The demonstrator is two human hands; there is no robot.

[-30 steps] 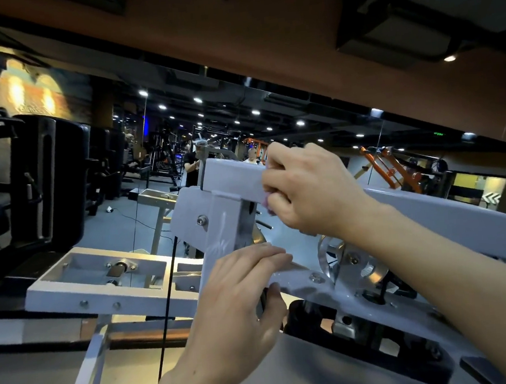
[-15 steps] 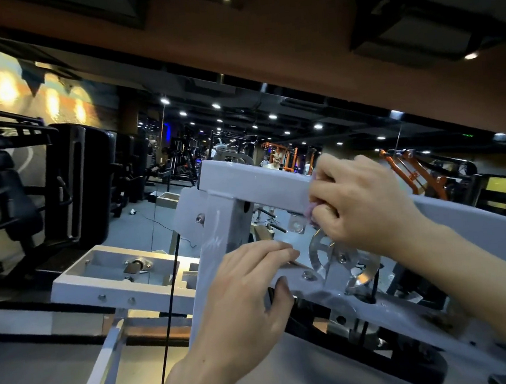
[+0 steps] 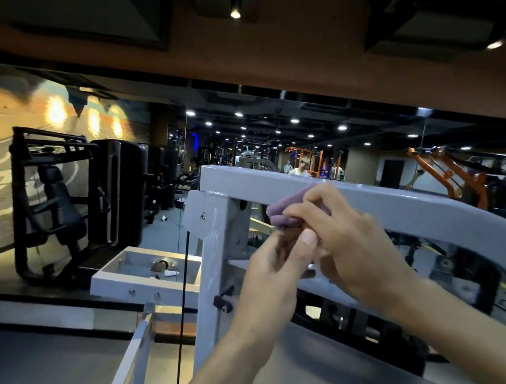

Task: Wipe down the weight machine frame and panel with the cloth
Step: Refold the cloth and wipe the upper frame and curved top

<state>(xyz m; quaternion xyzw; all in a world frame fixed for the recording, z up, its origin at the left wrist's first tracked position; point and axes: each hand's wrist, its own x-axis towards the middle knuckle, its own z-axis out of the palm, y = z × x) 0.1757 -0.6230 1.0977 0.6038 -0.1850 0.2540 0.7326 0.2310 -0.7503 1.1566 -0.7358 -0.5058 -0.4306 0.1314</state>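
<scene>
While your right hand (image 3: 350,238) pinches the bunched mauve terry cloth (image 3: 290,211) between curled fingers and thumb, the wad pokes out toward ten o'clock from its knuckles; your left hand (image 3: 270,270) comes up from six o'clock with its fingers reaching into the underside of the same wad, though whether they actually grip it or only touch it I cannot tell, since the right hand covers the contact; both hands sit just in front of the pale grey painted steel frame of the weight machine (image 3: 415,205). What the coming stroke turns on is this: the frame's top bar lies directly behind the cloth, its long axis running from ten o'clock down toward four o'clock, and the cloth looks close to its front face, though contact is not clear; the upright post (image 3: 216,247) stands at nine o'clock from your hands. Your right hand is the nearer to the bar, so I judge it should carry the wipe along that axis.
</scene>
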